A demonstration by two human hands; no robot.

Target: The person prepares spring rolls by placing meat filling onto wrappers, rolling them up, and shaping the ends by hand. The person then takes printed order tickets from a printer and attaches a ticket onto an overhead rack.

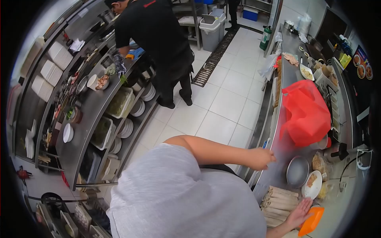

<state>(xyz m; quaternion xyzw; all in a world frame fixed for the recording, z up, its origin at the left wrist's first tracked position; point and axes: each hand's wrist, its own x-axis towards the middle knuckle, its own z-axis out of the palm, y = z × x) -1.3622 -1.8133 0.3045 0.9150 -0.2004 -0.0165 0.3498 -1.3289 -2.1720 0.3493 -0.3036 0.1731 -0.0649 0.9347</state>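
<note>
My left hand (262, 158) hangs over the near edge of the steel counter with its fingers curled; what they hold, if anything, is hidden. A small blue and white object (266, 142) lies close by at the counter edge. My right hand (300, 213) is flat with its fingers stretched out, beside a stack of pale rolls (279, 204) and an orange object (311, 221). Just beyond its fingertips is a white bowl (311, 184) with some brownish food in it. Next to the bowl sits a round grey metal pan (297, 171).
A red plastic bag (305, 113) lies farther along the counter (283, 139). A person in black (156, 39) works at the opposite steel counter (89, 107), above shelves of plates. Grey bins (211, 33) and a floor drain (214, 57) are behind.
</note>
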